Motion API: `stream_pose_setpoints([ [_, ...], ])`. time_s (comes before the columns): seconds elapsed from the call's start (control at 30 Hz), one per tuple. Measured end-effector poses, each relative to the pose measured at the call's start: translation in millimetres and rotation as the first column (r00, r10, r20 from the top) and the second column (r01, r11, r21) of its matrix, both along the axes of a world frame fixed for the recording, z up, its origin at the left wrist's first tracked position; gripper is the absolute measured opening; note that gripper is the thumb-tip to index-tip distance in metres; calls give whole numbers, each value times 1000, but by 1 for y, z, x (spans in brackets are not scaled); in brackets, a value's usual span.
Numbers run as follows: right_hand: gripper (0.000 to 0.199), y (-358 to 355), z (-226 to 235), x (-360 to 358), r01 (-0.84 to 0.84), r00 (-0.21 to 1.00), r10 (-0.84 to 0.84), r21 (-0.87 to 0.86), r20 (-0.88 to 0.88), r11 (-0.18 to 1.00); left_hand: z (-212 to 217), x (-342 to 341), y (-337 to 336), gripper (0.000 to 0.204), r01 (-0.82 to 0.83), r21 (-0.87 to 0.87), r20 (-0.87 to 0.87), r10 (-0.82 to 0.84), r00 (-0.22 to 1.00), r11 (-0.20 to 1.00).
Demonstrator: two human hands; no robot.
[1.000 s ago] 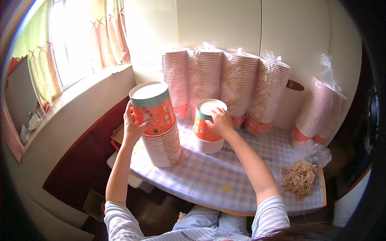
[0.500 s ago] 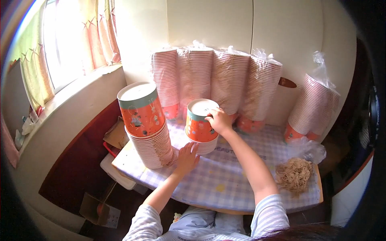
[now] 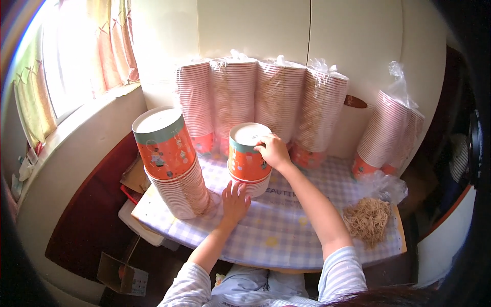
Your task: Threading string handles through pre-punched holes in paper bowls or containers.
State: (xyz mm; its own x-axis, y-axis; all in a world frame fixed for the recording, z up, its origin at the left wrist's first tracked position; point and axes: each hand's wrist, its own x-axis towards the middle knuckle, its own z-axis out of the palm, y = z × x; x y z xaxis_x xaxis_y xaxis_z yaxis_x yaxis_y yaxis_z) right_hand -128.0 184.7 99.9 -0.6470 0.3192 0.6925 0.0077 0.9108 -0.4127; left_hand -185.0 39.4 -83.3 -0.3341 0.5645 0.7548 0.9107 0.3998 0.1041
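A short stack of upturned paper tubs [image 3: 249, 159] stands in the middle of the table, orange with a green band and a white base on top. My right hand [image 3: 273, 151] is closed on the top tub's upper edge, fingers curled over its base. Below it my left hand [image 3: 236, 203] is open, fingers spread and pointing up at the white lower rims of this stack; the fingertips seem to touch them. Close by on the left rises a taller stack of the same tubs [image 3: 166, 146], its white rims nested below one orange tub.
Along the wall stand several tall tub stacks in clear plastic bags [image 3: 232, 100]. More bagged tubs [image 3: 384, 130] are at the right. A tangle of beige string [image 3: 367, 221] and a crumpled plastic bag [image 3: 384, 187] lie on the checked tablecloth [image 3: 286, 233]. An open cardboard box [image 3: 121, 273] sits low left.
The view has shifted, so the whole scene sits further left. My left hand's fingers have spread and now point more upward. My right hand keeps its hold on the top tub.
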Motion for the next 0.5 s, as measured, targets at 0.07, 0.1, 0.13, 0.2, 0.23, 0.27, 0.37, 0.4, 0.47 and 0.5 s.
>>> stream_pose_setpoints([
  [0.07,10,1,8,-1,-8,999,8,0,-31,1000,-1,-2,0,54,11,1,2,-11,1000,1000],
  [0.1,11,3,12,-2,-21,998,21,2,-62,1000,-2,-4,0,55,17,4,3,-17,1000,1000],
  [0.13,12,7,18,-2,-25,993,27,21,-113,999,-2,-4,2,55,29,4,3,-29,1000,1000],
  [0.2,12,5,40,7,14,978,-21,-37,-208,999,-3,-5,2,54,-2,-7,46,2,999,1000],
  [0.23,11,0,53,17,36,960,-37,-8,-278,999,-4,-6,0,55,-4,-1,33,4,999,1000],
  [0.27,12,5,60,23,7,933,8,41,-359,999,-5,-8,0,55,0,0,30,0,1000,1000],
  [0.37,14,28,57,60,-36,877,16,-32,-480,999,-7,-7,2,56,1,4,27,-1,1000,1000],
  [0.4,12,31,48,73,-164,875,-55,-402,-481,901,-7,-7,0,56,-8,-10,40,9,999,1000],
  [0.47,15,45,24,116,-231,841,-133,-570,-524,788,-4,-2,3,57,10,-17,49,-9,999,1000],
  [0.5,15,32,17,133,-392,803,-163,-715,-573,579,-4,-3,0,57,19,-8,65,-18,998,1000],
])
